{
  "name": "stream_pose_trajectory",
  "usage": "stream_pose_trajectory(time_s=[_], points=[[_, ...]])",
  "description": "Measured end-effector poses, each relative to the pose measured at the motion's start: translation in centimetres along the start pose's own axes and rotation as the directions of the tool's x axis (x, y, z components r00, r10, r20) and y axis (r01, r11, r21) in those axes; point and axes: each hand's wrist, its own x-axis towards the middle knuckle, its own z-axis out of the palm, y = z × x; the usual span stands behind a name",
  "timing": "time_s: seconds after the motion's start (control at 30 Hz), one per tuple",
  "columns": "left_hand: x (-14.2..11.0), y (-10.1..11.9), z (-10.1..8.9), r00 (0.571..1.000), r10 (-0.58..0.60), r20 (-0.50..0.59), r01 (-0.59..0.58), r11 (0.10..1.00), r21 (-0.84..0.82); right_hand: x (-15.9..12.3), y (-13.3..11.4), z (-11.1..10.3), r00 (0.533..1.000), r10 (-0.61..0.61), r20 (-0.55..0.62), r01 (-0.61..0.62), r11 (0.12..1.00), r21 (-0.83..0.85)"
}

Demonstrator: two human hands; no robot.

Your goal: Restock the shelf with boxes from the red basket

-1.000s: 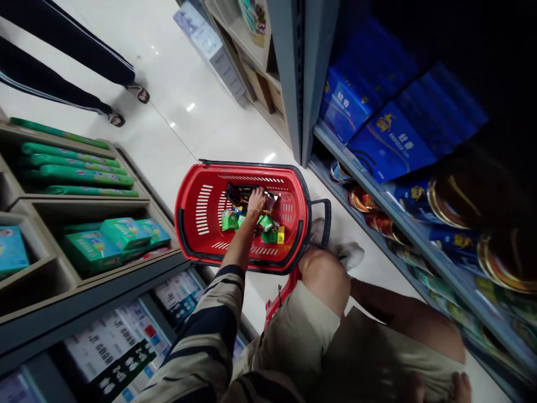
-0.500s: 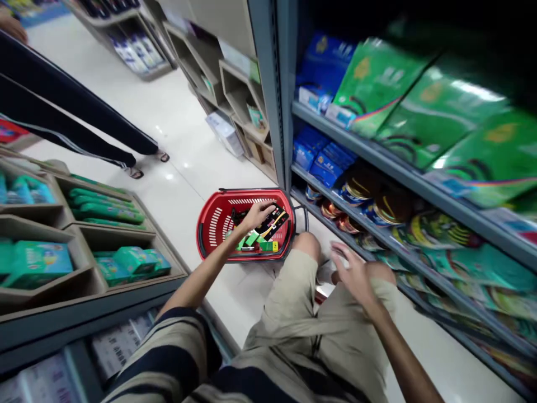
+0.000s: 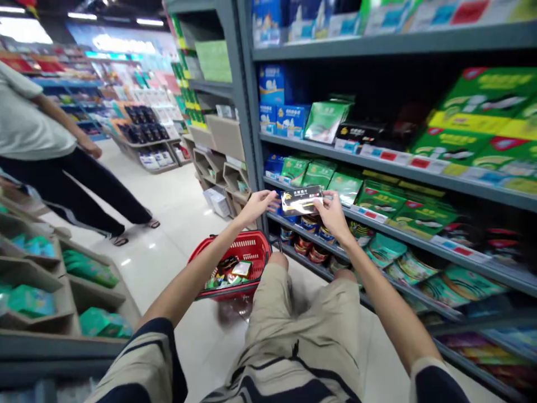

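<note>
Both hands hold a flat black box with gold print, raised in front of the grey shelving. My left hand grips its left end and my right hand grips its right end. Below, a red shopping basket sits on the floor by my knees, with several small green and dark packets inside.
Shelves at the right carry green and blue boxes and round tins low down. Low beige bins with green packs stand at the left. Another person in a white top and dark trousers stands in the aisle at the left.
My left hand lifted the black box out of the red basket up to shelf height. My right hand rose from my knee and took its other end. The view tilted upward.
</note>
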Motion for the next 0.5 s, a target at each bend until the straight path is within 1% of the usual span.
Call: stream_pose_trajectory(time_s=[0.07, 0.1, 0.17, 0.23, 0.3, 0.37, 0.43, 0.5], points=[[0.3, 2.4, 1.7, 0.992, 0.119, 0.033, -0.118, 0.992, -0.044, 1.3, -2.5, -1.3, 0.997, -0.070, -0.031, 0.071, 0.997, 0.031], [0.8, 3.8, 2.6, 0.981, 0.191, 0.013, -0.190, 0.980, -0.061, 2.0, -3.8, -1.8, 0.992, -0.113, -0.050, 0.115, 0.993, 0.028], [2.2, 6.6, 4.4, 0.945, 0.318, -0.073, -0.323, 0.943, -0.074, 3.6, -6.1, -2.7, 0.973, -0.209, -0.099, 0.208, 0.978, -0.019], [4.1, 8.7, 5.7, 0.906, 0.395, -0.148, -0.408, 0.910, -0.069, 5.0, -8.1, -3.6, 0.948, -0.292, -0.125, 0.282, 0.955, -0.093], [6.2, 10.0, 6.5, 0.877, 0.440, -0.190, -0.458, 0.887, -0.062, 6.2, -9.8, -4.6, 0.926, -0.358, -0.120, 0.334, 0.925, -0.178], [8.1, 10.7, 7.1, 0.853, 0.479, -0.209, -0.499, 0.865, -0.057, 7.4, -11.2, -5.7, 0.900, -0.424, -0.101, 0.385, 0.881, -0.275], [10.1, 11.2, 7.7, 0.827, 0.522, -0.210, -0.541, 0.840, -0.043, 8.6, -12.4, -6.9, 0.869, -0.490, -0.077, 0.428, 0.819, -0.382], [12.5, 12.3, 8.4, 0.804, 0.566, -0.183, -0.577, 0.817, -0.010, 10.4, -13.7, -8.5, 0.836, -0.546, -0.062, 0.454, 0.750, -0.482]])
